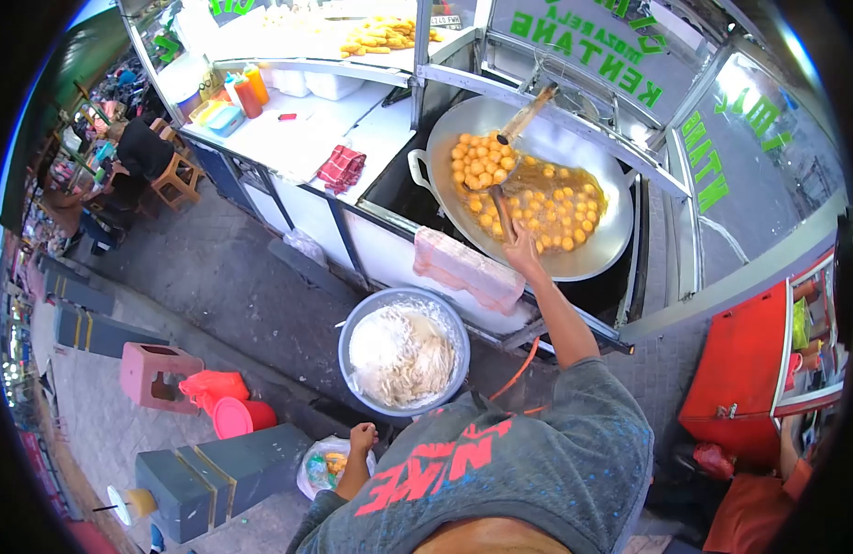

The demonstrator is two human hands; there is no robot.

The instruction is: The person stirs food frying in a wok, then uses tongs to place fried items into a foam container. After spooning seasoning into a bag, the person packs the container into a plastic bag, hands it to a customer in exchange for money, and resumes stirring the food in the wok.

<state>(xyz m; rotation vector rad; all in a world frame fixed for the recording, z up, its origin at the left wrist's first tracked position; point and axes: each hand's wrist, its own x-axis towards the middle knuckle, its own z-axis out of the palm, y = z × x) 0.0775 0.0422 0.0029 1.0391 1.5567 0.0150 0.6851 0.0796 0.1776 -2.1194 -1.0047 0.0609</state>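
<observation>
A large metal wok (620,194) holds oil with many round golden balls (565,208) floating in it. My right hand (520,247) is closed round the wooden handle of a strainer (502,205), which reaches into the wok at the left, where more balls are heaped. Another wooden-handled tool (528,113) leans over the wok's upper rim. My left hand (362,436) hangs low beside my body, its fingers curled, near a plastic bag (315,473); whether it holds anything is too small to tell. Between my hands and the cart stands a grey basin (346,346) of white floury strips.
On the cart counter (306,138) are a red checked cloth (341,169), sauce bottles (246,97) and fried pieces (380,35). A pink towel (468,268) hangs at its edge. Left are a stool (154,374) and red bucket (241,418). A person in orange (754,512) is lower right.
</observation>
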